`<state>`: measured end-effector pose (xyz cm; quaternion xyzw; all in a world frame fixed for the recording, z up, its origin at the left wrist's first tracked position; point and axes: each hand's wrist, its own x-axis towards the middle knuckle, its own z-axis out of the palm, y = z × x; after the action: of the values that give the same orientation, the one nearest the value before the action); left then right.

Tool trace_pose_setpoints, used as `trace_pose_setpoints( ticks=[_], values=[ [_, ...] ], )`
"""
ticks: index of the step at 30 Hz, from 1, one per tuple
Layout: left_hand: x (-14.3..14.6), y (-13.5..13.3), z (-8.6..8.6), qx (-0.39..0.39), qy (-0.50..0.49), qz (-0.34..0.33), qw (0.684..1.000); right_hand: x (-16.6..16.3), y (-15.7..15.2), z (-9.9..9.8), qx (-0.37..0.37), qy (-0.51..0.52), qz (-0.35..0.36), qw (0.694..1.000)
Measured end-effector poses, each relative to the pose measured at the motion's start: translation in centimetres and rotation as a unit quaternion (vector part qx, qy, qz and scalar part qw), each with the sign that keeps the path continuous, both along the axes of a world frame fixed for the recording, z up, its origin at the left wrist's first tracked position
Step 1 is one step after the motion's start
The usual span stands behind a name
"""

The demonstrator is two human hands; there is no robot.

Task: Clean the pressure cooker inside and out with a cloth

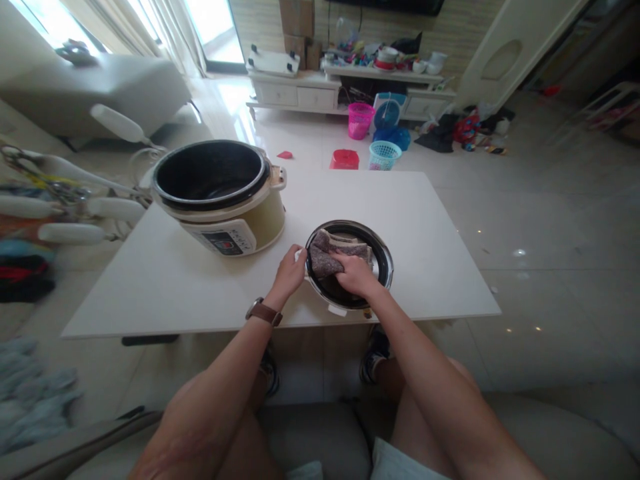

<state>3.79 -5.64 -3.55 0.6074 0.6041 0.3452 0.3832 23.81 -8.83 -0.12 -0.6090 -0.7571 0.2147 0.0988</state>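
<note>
A round metal lid (383, 257) of a cooker lies upside down on the white table (430, 267) in front of me. My right hand (356, 275) presses a grey cloth (325, 257) into the lid, its fingers closed on the cloth. My left hand (291, 267) grips the lid's left rim, fingers curled round the edge. A brown watch (263, 311) sits on my left wrist. The cream electric cooker (225, 197) stands open to the left, its dark inner pot showing.
A clothes drying rack with white bars (75, 213) stands left of the table. On the floor beyond lie a pink basket (360, 120), a blue basket (384, 155) and a red tub (344, 160). A white cabinet (300, 93) lines the far wall. I sit on a grey sofa.
</note>
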Motion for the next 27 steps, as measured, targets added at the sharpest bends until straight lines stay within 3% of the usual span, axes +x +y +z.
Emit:
trace_pose_setpoints(
  ticks=[13,21,27],
  values=[
    [0.0,0.5,-0.4,-0.008,-0.007,-0.001,1.0,0.0,0.0,0.3,-0.005,0.019,-0.002,1.0],
    [-0.1,0.5,-0.2,-0.018,-0.008,0.001,1.0,3.3,0.9,0.7,-0.081,0.124,0.075,0.986],
    [0.2,0.4,0.2,-0.009,-0.009,-0.008,1.0,2.3,0.6,0.1,-0.021,0.092,-0.009,0.995]
  ],
)
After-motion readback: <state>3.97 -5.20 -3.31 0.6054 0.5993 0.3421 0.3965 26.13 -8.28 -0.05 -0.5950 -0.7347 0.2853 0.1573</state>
